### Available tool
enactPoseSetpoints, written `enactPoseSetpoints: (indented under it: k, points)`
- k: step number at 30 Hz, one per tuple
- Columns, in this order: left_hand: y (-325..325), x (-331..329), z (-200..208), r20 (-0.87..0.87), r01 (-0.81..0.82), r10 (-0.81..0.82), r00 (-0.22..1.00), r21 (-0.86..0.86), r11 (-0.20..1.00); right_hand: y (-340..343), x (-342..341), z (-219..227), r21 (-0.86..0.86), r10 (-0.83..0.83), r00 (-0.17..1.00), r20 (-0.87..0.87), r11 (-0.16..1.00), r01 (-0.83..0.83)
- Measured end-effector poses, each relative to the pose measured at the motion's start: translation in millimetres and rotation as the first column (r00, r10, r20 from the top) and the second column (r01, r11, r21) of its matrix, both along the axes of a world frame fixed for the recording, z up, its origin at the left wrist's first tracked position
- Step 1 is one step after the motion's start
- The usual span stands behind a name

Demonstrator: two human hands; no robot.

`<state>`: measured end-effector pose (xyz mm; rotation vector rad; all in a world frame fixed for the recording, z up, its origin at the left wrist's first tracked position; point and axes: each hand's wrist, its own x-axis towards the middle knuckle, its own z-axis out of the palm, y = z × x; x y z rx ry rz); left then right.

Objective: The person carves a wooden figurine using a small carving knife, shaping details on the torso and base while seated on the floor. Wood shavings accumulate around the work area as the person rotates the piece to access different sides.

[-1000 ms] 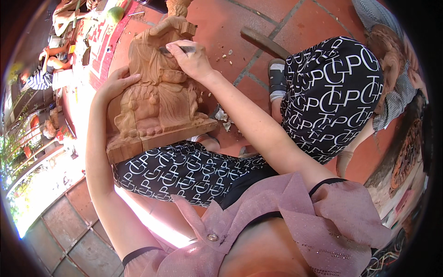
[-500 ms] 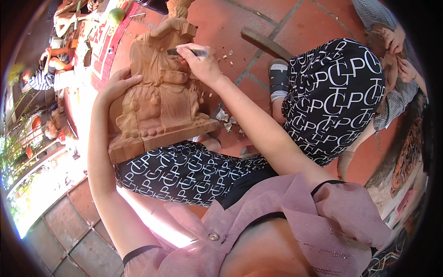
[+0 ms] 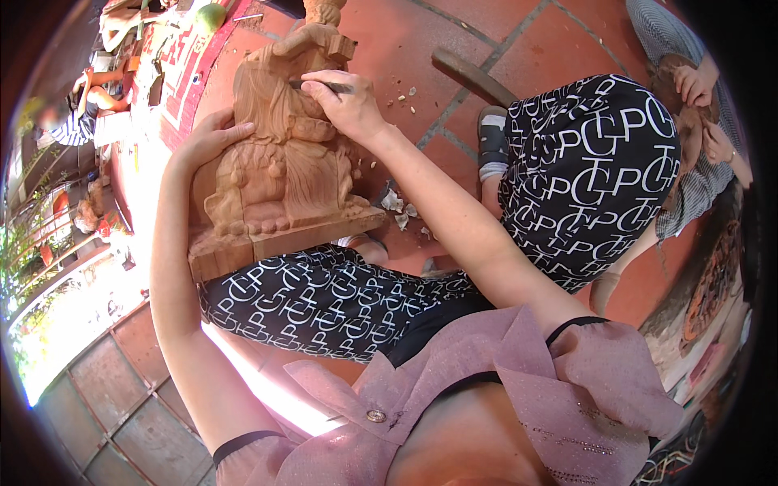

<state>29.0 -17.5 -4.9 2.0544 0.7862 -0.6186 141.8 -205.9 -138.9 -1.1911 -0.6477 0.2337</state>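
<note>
A carved wooden statue point(image 3: 267, 182), a robed figure above a bulky animal-like form, stands on its flat wooden base on my lap and leans away from me. My left hand point(image 3: 212, 142) is wrapped round the statue's left side, its thumb lying on the carved surface and its other fingers mostly hidden behind. In a closed pinch, my right hand point(image 3: 350, 109) holds a thin dark tool point(image 3: 339, 87). The tool's tip touches or nearly touches the figure's chest folds. Whether it is a blade or folded sandpaper I cannot tell.
Pale chips point(image 3: 394, 202) lie on the red tiled floor beside the statue. A wooden bar point(image 3: 466, 74) lies beyond my right knee. At the right edge another person point(image 3: 701, 105) sits close, hands raised. A round green fruit point(image 3: 210, 18) rests on a red patterned mat point(image 3: 188, 85) at the far left.
My right hand has shifted slightly, and the tool now sits flatter, with less of its grey end showing. My left hand keeps its place on the statue. The view has shifted a little.
</note>
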Motion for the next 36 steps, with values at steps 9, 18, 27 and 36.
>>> enactPoseSetpoints:
  k: [9, 18, 27, 36]
  points:
    - [-1, 3, 2, -0.023, 0.001, -0.001, 1.000, 0.003, 1.000, -5, -11, 4, 0.001, -0.038, 0.998, 0.048, 0.999, 0.038]
    - [8, -4, -7, 0.008, -0.021, 0.021, 1.000, -0.022, 1.000, -36, -5, -1, 0.012, 0.143, 0.855, -0.499, 0.987, -0.158]
    - [5, -2, -5, 0.007, -0.024, 0.024, 1.000, -0.042, 0.999, -24, -14, -3, -0.049, 0.018, 0.933, -0.361, 0.998, -0.038]
    - [-1, 1, 2, -0.001, -0.016, 0.016, 1.000, -0.038, 0.999, -7, -6, 5, -0.020, -0.006, 0.999, -0.037, 1.000, 0.006]
